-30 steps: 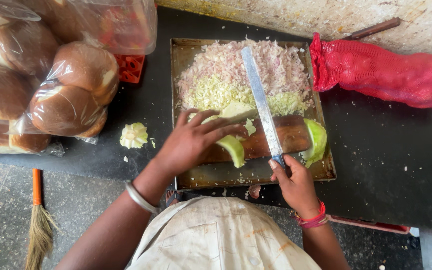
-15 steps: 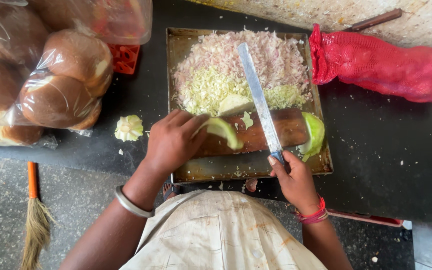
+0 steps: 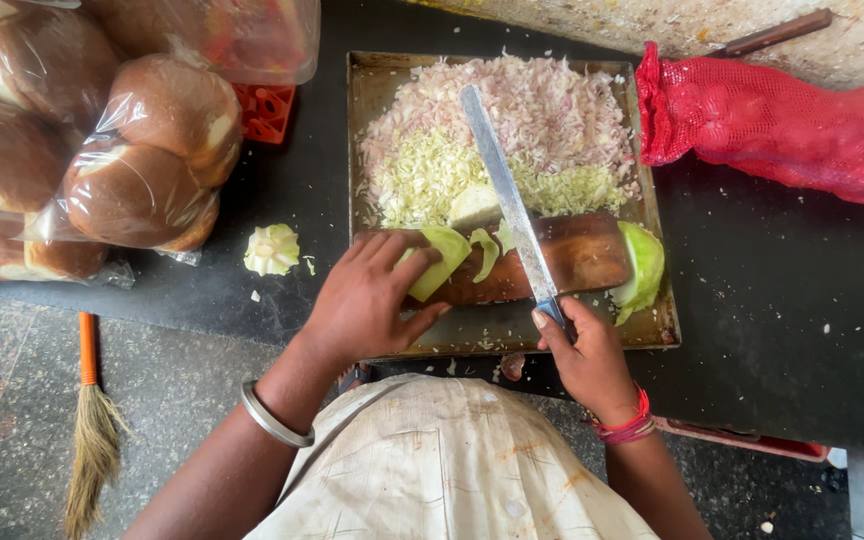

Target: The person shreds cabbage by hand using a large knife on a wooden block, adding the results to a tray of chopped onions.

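My left hand (image 3: 367, 300) presses a pale green cabbage wedge (image 3: 437, 258) onto a brown wooden chopping block (image 3: 582, 255) inside a metal tray (image 3: 657, 335). My right hand (image 3: 584, 355) grips the handle of a long knife (image 3: 504, 205), whose blade lies slanted across the block just right of the wedge. Thin cabbage slices (image 3: 487, 250) lie between wedge and blade. Another cabbage piece (image 3: 642, 268) rests at the block's right end. Shredded cabbage and chopped onion (image 3: 512, 130) fill the tray's far half.
Bagged round buns (image 3: 132, 170) are stacked at the left on the dark counter (image 3: 782, 290). A cabbage core (image 3: 272, 248) lies left of the tray. A red mesh sack (image 3: 782, 120) sits at the right. A small broom (image 3: 92, 420) lies on the floor.
My left hand has slid the cabbage wedge rightward along the block toward the blade. The knife has stayed slanted across the block, with fresh slices now beside it.
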